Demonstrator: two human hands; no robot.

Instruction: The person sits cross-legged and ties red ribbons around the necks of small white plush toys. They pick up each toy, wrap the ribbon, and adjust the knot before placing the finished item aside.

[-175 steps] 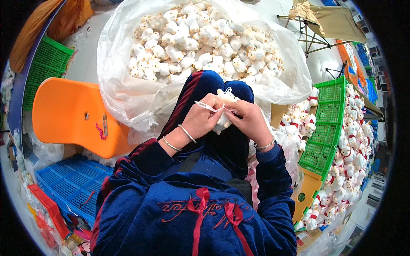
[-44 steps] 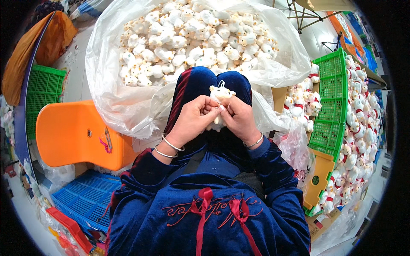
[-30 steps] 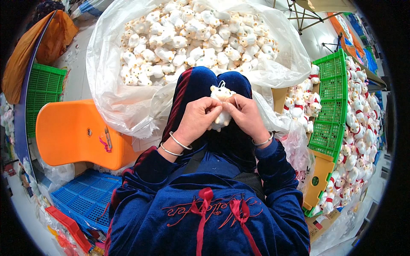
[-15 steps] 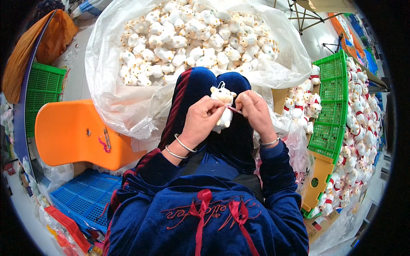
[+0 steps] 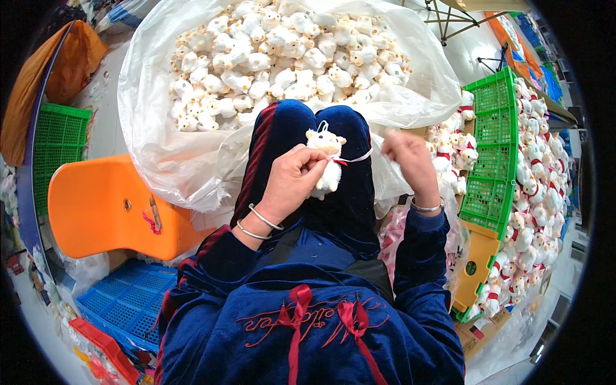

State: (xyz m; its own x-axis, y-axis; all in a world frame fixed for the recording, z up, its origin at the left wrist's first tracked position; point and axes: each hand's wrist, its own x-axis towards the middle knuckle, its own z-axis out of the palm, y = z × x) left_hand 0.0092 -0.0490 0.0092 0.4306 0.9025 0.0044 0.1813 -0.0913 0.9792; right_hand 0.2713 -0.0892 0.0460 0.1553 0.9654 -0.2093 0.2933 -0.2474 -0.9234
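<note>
Plush toy (image 5: 326,160): small, white, animal-shaped, with a loop on its head and a red band at the neck; it is held upright over the person's dark blue knees, just below the near edge of the clear bag.
Left hand (image 5: 290,183): grip pressed together around the toy's body, fingers curled on its left side; two thin bangles (image 5: 255,223) sit at the wrist.
Right hand (image 5: 410,160): raised to the right of the toy and apart from it; grip pinching the far end of a thin pale cord (image 5: 355,157).
Cord: runs taut from the toy's neck across to the right fingertips.
Clear bag (image 5: 160,154): large plastic sack, open at the top, filled with many like white toys, lying beyond the knees.
Green crate (image 5: 491,160): stands on the right, with more white toys wearing red bands beside and behind it.
Orange chair (image 5: 102,205): on the left, next to the bag.
Blue crate (image 5: 122,305): low on the left, under the chair's near edge.
Clothing: dark blue velvet top with red ties.
</note>
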